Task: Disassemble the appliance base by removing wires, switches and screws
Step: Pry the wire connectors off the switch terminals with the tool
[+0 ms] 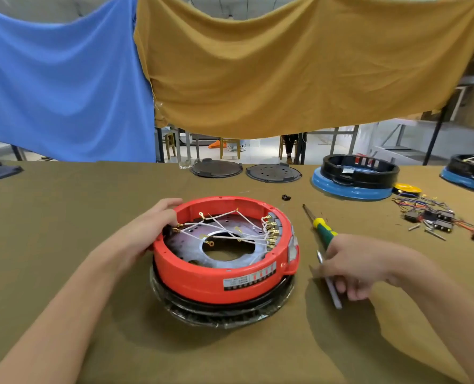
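Item 1: my right hand [360,268], nearest, fingers curled loosely over a slim grey metal tool [330,284] that lies on the olive-brown cloth-covered table [92,273]; the blur hides whether I pinch the tool or only touch it.

Item 2: round red plastic appliance base [224,256], open side up, on a black ring at table centre. Inside: white wires with brass terminals [230,228] crossing a grey metal plate.

Item 3: my left hand [152,225], gripping the base's left rim, fingers curled over its edge.

Item 4: green-and-yellow-handled screwdriver [323,227], just right of the base, its handle end under my right hand.

Item 5: heap of removed coloured wires, black switches and screws [435,217], far right.

Item 6: two dark round plates [245,169] at the far edge; black-and-blue appliance base [355,176] beside them.

Item 7: blue cloth [64,79] and mustard cloth [285,65], hanging behind.
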Available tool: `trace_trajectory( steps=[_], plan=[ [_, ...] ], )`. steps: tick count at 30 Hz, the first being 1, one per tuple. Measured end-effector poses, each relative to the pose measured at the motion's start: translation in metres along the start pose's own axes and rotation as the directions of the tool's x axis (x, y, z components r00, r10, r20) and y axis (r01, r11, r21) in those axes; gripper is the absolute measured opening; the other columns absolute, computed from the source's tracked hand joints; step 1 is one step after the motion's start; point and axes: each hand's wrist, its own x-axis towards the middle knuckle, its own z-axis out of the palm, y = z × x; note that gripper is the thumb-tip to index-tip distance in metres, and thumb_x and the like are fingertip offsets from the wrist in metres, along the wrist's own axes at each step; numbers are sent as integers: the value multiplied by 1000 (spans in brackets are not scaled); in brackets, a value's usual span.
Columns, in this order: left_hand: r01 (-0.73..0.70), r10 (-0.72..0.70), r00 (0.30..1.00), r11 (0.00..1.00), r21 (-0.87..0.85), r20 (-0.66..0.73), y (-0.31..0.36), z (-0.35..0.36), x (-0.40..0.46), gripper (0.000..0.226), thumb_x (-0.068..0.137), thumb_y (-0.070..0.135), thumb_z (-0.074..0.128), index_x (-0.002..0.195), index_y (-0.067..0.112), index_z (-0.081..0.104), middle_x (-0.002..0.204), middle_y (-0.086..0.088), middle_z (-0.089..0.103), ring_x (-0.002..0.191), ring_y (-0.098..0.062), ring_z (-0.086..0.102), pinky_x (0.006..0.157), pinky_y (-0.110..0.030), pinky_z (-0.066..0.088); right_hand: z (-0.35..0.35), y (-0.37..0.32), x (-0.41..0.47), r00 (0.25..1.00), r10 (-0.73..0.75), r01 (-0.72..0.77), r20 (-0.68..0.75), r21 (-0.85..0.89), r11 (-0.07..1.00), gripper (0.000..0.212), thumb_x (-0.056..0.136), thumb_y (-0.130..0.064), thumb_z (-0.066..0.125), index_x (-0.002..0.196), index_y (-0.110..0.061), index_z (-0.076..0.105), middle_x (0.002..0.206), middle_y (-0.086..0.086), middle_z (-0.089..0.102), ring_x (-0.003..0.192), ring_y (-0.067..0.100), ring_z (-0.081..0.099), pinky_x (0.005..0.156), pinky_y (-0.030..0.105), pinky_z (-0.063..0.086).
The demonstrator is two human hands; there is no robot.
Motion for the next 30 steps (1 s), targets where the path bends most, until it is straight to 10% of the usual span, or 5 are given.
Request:
trace_trajectory(
  steps=[6, 11, 16, 22, 30],
  plan=[
    [-96, 108, 987, 991, 96, -120, 8, 15, -7, 48, 89, 3, 43, 122, 30, 62, 91, 2, 63, 63, -5, 53, 54, -19, 40, 7, -10, 6, 898, -136, 366, -419, 537, 760, 30, 107, -33, 36, 92, -10, 50, 68, 4, 56, 50, 14, 56, 55, 33, 47],
    [-85, 133, 991, 718, 691, -16, 22, 23, -26, 39, 96, 34, 42, 134, 33, 46, 117, -3, 61, 103, -23, 60, 88, -33, 46, 13, -36, 27, 833, -247, 428, -495, 295, 854, 37, 107, -43, 33, 83, -18, 45, 74, -2, 51, 62, 12, 49, 57, 28, 40],
    [54, 50, 995, 421, 905, -83, 52, 6, -19, 59, 83, 76, 33, 99, 27, 61, 68, 7, 73, 66, -12, 71, 70, -29, 49, -12, -42, 58, 849, -438, 502, -296, 196, 842, 32, 107, -34, 38, 101, -5, 48, 70, 1, 59, 57, 11, 63, 59, 28, 49],
    [-238, 132, 958, 862, 448, 255, 40, 26, 21, 35, 99, 14, 54, 131, 26, 60, 127, 4, 66, 112, -12, 64, 107, -37, 46, -30, -67, 93, 764, -584, 555, -275, -183, 812, 27, 105, -34, 46, 85, -18, 53, 80, -2, 57, 69, 11, 50, 66, 29, 41],
    [-216, 2, 964, 593, 775, 268, 47, 19, 48, 38, 89, 15, 51, 125, 26, 56, 115, 1, 65, 102, -20, 63, 90, -34, 52, -50, -91, 105, 697, -665, 668, -267, -96, 738, 17, 103, -24, 52, 109, -36, 62, 71, -7, 59, 47, 3, 44, 48, 19, 38]
  ],
)
